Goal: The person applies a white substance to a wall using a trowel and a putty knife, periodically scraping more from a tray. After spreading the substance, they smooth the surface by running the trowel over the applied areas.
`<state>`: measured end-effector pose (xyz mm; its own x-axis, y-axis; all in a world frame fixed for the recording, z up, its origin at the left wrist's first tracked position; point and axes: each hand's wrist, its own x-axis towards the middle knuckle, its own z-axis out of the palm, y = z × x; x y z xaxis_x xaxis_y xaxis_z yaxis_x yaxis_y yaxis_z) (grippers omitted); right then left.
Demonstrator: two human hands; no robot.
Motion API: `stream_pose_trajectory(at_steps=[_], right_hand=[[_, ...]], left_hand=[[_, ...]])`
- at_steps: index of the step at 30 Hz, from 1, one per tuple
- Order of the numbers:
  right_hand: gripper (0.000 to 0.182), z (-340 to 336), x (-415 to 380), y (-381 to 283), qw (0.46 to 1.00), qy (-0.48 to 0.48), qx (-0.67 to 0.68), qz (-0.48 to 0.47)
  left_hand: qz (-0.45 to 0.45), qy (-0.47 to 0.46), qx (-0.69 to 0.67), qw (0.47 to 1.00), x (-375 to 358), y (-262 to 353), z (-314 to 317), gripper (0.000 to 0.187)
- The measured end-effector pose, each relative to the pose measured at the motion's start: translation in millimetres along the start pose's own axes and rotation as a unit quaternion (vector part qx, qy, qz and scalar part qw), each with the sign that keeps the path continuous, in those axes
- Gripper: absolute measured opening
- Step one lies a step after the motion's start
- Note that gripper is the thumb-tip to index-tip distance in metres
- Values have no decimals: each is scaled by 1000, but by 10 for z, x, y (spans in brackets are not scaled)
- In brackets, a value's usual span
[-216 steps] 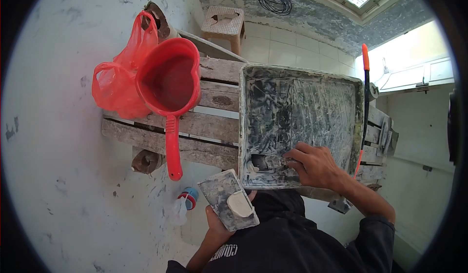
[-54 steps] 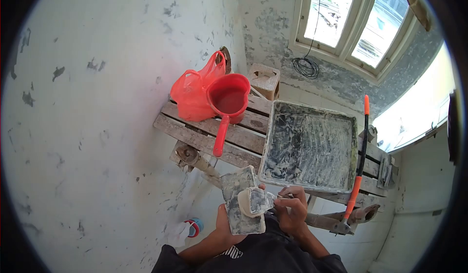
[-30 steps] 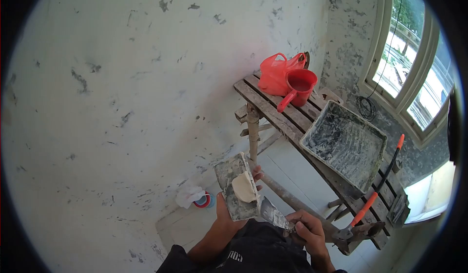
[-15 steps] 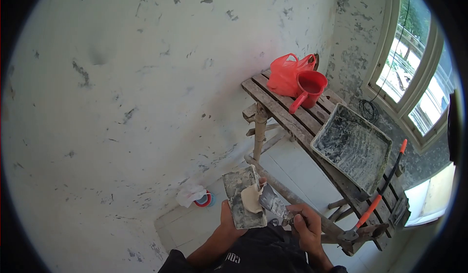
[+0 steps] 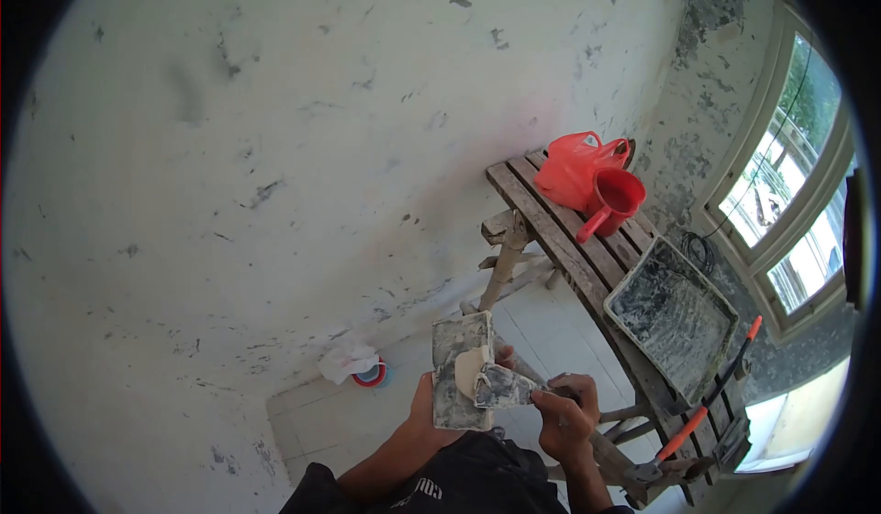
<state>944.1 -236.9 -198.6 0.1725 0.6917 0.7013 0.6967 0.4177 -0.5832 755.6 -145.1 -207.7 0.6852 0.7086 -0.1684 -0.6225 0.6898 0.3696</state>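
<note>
My left hand (image 5: 426,410) is closed around a flat rectangular plaster board (image 5: 450,404), holding it from beneath, with fingertips showing past its right edge. A mound of cream-coloured filler (image 5: 467,370) lies on the board. My right hand (image 5: 567,415) grips a putty knife (image 5: 507,389) by its handle. The knife's wide, smeared blade overlaps the board's right side and touches the filler.
A slatted wooden bench (image 5: 571,271) runs along the right. On it are a red plastic bag (image 5: 574,173), a red dipper (image 5: 617,200), a stained tray (image 5: 674,317) and an orange-handled tool (image 5: 684,433). A bucket (image 5: 371,376) stands on the floor beside the patchy wall (image 5: 229,266).
The putty knife has turned flatter and its blade now reaches the filler's lower right edge. My right hand has rotated with it. The view has shifted, so the bench sits lower.
</note>
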Motion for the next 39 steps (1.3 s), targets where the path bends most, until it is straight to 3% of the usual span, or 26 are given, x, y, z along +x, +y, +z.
stream_pose_trajectory(at_steps=[2, 5, 7, 11, 13, 15, 16, 17, 20, 24, 27, 29, 31, 33, 35, 37, 39], right_hand=[[32, 85, -139, 2, 999, 20, 30, 36], [33, -5, -209, 29, 995, 32, 42, 80], [32, -107, -289, 84, 995, 11, -5, 102], [31, -324, -233, 16, 991, 46, 4, 124], [25, -415, -165, 4, 995, 45, 12, 93], [21, -482, -125, -49, 934, -19, 258, 247], [32, -450, -147, -32, 881, -49, 359, 305], [32, -417, -156, -2, 881, -45, 357, 307], [36, -310, -92, 71, 797, -121, 461, 371], [39, -208, -167, 204, 791, -130, 486, 347], [34, -287, -332, 257, 793, -112, 458, 387], [36, -374, -465, 392, 838, -118, 377, 376], [37, -528, -436, 382, 839, -100, 373, 383], [35, -773, -294, 356, 837, 3, 389, 384], [33, -1137, -31, 344, 866, 64, 300, 394], [31, -1487, 98, 624, 930, 107, 90, 340], [29, -1887, 394, 797, 913, 71, -125, 382]], left_hand=[[5, -10, 12, 1000, 0, 30, 19, 58], [-10, -18, -91, 996, 10, 50, -2, 50], [3, 16, 42, 999, 11, 36, -98, 57], [12, -29, 56, 998, 19, 9, -138, 56], [-5, -44, 11, 999, 88, -23, -179, 58], [-25, -36, 14, 999, 86, -56, -73, 59], [-34, -32, 14, 999, 90, -83, -53, 60], [-43, -27, 15, 999, 92, -111, -34, 60], [-64, -45, -44, 996, 107, -225, -19, 58], [-61, -51, -64, 995, 99, -243, 72, 56], [-52, -34, -60, 996, 94, -245, 5, 56], [-59, -19, -57, 996, 106, -230, 24, 57], [-24, -26, 33, 999, 113, -203, 126, 56], [-18, -57, 46, 997, 174, -210, 19, 55], [-43, -99, 59, 992, 265, -255, -29, 57], [-14, -67, 108, 992, 381, -326, -23, 52], [-45, -55, 111, 991, 500, -439, -23, 50]])
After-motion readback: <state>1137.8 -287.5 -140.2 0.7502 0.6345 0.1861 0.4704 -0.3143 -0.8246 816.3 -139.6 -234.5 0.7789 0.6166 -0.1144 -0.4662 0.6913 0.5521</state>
